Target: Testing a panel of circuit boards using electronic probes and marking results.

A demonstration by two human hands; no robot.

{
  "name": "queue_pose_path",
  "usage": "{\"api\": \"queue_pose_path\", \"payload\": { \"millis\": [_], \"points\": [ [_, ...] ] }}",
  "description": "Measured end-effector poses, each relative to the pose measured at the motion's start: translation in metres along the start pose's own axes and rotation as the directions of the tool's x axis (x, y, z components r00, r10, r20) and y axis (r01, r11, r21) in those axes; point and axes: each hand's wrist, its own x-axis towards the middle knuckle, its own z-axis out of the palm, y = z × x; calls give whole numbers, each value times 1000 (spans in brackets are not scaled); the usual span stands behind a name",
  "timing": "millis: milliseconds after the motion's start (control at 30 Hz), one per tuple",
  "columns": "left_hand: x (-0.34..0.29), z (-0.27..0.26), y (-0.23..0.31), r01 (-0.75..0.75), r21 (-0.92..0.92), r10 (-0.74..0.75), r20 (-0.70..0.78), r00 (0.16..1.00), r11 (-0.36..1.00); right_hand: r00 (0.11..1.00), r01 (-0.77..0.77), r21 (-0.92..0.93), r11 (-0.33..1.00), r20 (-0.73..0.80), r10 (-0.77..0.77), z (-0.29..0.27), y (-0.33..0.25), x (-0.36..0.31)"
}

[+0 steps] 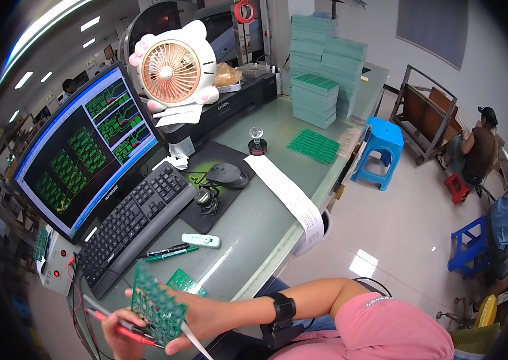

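From my remote post I record a long grey-green desk point(254, 219); at its lower end, a tilted rectangular green circuit board point(158, 309), gripped by the right hand point(203, 313); the left hand point(119, 337) pinches a slim red probe point(135, 336).

On the table point(254, 234), a mouse mat point(222, 203) was laid. Around it, a printer point(239, 99) was placed at twelve o'clock, a green circuit board point(314, 146) at two, a paper strip point(287, 195), draped over the edge, at three, pens point(172, 254) at seven, a keyboard point(140, 225) at eight.
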Motion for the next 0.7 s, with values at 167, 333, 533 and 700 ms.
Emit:
{"api": "queue_pose_path", "payload": {
  "millis": [167, 333, 533, 700],
  "points": [
    [12, 36, -9, -27, -204, 13, -68, 998, 979, 996, 5, 69, 998, -89, 1, -52, -29, -1],
    [12, -9, -13, -11, 183, 36, -134, 990, 983, 960, -141, -525, 839, -280, -14, -212, -70, -24],
    [0, -50, -19, 48, 124, 0, -357, 934, 991, 753, -653, -753, -83, -657, 39, -369, -76, -81],
    [2, -42, -16, 48, 107, -6, -363, 932, 993, 673, -694, -681, -236, -729, 125, -399, -60, -95]
  ]
}}
